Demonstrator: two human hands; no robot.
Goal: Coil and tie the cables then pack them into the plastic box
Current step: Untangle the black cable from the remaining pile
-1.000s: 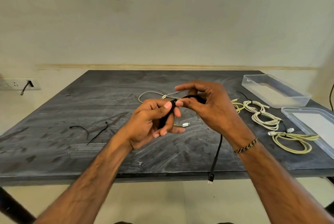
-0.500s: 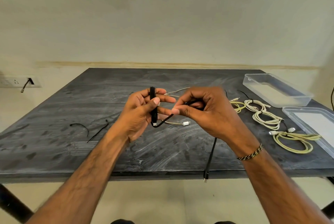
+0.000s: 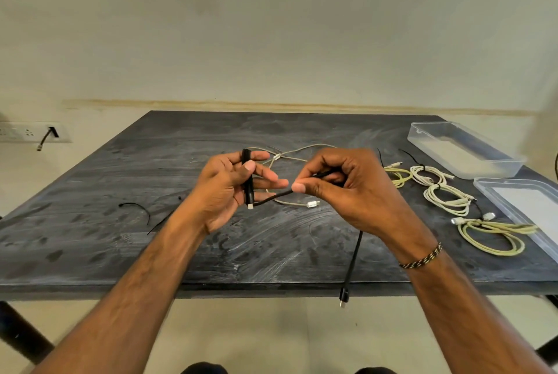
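head view: since a second ago the hands have drawn apart, so coiling has only begun. left hand (image 3: 232, 189) pins the folded black cable (image 3: 273, 197) upright; right hand (image 3: 341, 189) pinches its run, tail hanging past the table (image 3: 120, 253) edge. plastic box (image 3: 462, 153) waits far right.

2 hands: left (image 3: 225, 192), right (image 3: 350, 192). 1 black cable (image 3: 350, 265). 1 loose white cable (image 3: 294, 151) on table (image 3: 90, 237). 4 coiled cables right of the hands (two yellowish (image 3: 398, 177) (image 3: 495, 236), two white (image 3: 427, 171) (image 3: 448, 201)). 1 plastic box (image 3: 462, 148), 1 lid (image 3: 525, 201). 2 black ties (image 3: 136, 209) (image 3: 161, 221) left of the hands.
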